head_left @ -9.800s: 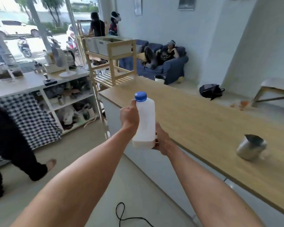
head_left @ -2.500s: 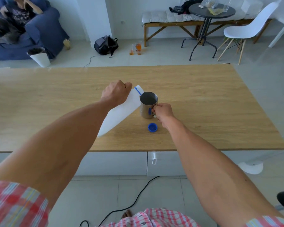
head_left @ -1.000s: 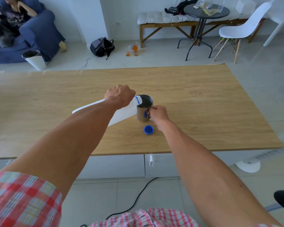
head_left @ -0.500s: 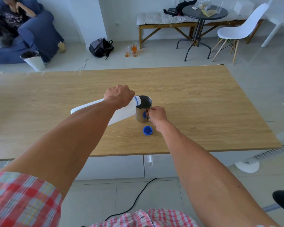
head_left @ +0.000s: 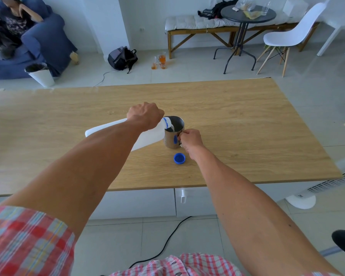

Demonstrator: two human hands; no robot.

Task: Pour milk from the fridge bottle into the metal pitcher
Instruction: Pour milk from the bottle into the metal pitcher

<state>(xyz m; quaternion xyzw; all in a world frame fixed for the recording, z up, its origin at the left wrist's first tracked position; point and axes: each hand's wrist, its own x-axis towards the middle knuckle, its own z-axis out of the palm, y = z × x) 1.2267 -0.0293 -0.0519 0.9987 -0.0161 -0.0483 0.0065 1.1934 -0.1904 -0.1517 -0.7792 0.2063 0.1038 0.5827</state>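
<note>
- The left hand (head_left: 144, 114) wraps over the shoulder of the white plastic milk bottle (head_left: 147, 136), fingers curled round it near the neck, and holds it tipped almost flat with its mouth over the rim of the metal pitcher (head_left: 172, 134).
- A thin white stream of milk (head_left: 171, 127) shows at the bottle mouth, falling inside the pitcher, so the pour looks under way; how full the pitcher is cannot be told from this angle.
- The right hand (head_left: 190, 138) pinches the pitcher's handle at its right side, steadying it where it stands on the wooden table (head_left: 247, 120).
- The blue cap (head_left: 179, 158) lies on the table just in front of the pitcher, apart from both hands.
- The bottle is probably thin-walled and gives a little under a squeeze; with liquid inside, its weight likely shifts toward the mouth as it tilts, so a grip high on the body near the neck gives good control of the flow.
- A bottle from the fridge may be damp and slippery, which argues for a full wrap rather than fingertips.
- The pitcher is rigid and smooth, light while nearly empty and easy to nudge, so holding the handle is the sensible place.
</note>
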